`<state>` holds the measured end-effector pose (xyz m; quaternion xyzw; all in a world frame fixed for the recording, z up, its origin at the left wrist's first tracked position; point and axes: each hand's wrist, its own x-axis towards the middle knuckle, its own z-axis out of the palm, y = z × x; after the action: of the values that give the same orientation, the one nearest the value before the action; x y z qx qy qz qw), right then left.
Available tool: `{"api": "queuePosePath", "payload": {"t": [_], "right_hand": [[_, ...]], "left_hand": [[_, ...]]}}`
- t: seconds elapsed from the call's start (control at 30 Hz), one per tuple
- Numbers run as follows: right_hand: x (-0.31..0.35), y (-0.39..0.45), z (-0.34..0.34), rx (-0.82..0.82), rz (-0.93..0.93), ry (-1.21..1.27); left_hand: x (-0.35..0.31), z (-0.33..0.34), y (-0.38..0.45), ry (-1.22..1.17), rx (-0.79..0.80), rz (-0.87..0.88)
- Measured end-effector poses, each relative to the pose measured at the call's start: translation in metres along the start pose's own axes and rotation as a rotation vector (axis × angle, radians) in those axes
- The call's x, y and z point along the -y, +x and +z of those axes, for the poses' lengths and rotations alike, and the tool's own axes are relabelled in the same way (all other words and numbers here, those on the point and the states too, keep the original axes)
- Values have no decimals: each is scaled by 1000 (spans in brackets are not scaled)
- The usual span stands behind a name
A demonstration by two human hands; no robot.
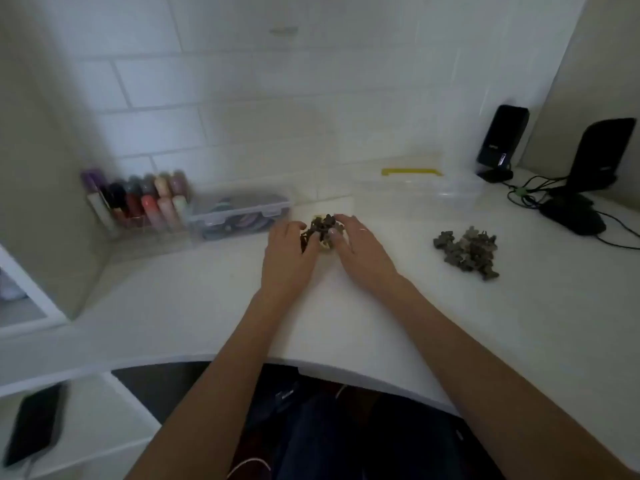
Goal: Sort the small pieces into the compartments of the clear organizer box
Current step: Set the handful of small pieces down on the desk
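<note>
Cupping a small heap of dark pieces [320,230] between them, the left hand [289,252] and right hand [360,249] rest on the white desk [207,306], fingers curled in around the clump from either side. Something pale lies under the heap; blur hides what it is. A second pile of grey pieces [467,251] sits well apart to the right. The clear organizer box [415,194], with a yellow handle [411,172], stands behind, near the tiled wall.
</note>
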<state>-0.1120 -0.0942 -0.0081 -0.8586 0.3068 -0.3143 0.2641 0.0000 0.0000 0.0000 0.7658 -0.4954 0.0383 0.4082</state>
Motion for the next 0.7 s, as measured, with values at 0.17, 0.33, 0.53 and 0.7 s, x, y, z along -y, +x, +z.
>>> {"api": "queuePosePath", "payload": {"t": [0.17,0.33,0.53,0.7], "right_hand": [[2,40,12,28,30,-64],[-6,71,22,183,110,66],[13,48,11,162,83,119],[25,3,7,129,86,154]], "left_hand": [[0,16,30,-54,204,-81],[11,38,63,-140,181,-53],[4,35,56,-242,108,-99],[-5,27,22,-261,53,-150]]}}
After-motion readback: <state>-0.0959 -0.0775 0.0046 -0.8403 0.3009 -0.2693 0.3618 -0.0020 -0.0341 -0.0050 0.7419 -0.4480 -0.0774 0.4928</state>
